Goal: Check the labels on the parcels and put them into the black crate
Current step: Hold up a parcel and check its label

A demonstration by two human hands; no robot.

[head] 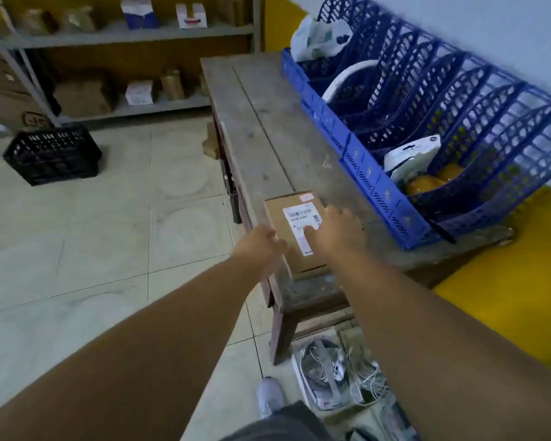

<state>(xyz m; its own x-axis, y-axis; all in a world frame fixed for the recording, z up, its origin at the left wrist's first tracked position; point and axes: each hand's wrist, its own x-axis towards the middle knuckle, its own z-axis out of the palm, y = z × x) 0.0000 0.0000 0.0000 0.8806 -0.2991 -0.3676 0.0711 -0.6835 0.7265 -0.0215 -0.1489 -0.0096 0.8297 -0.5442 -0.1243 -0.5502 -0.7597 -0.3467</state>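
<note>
**A:** Where is the parcel?

**B:** A brown cardboard parcel point(295, 232) lies flat at the near edge of a worn wooden table point(268, 128), centre of the frame. A white shipping label point(301, 227) faces up on its top.

**A:** And the hands?

**B:** Both arms reach in from the bottom of the frame. The left hand point(261, 245) is at the parcel's left edge; its fingers are blurred, so I cannot tell whether they grip. The right hand point(337, 229) rests on the label and the parcel's right side, fingers bent downward onto it.

**A:** The crate?

**B:** The black crate point(53, 154) sits on the tiled floor point(109, 233), left of the frame, well apart from the table. Blue plastic racks point(427, 100) line the table's right side, holding a few packets.
</note>
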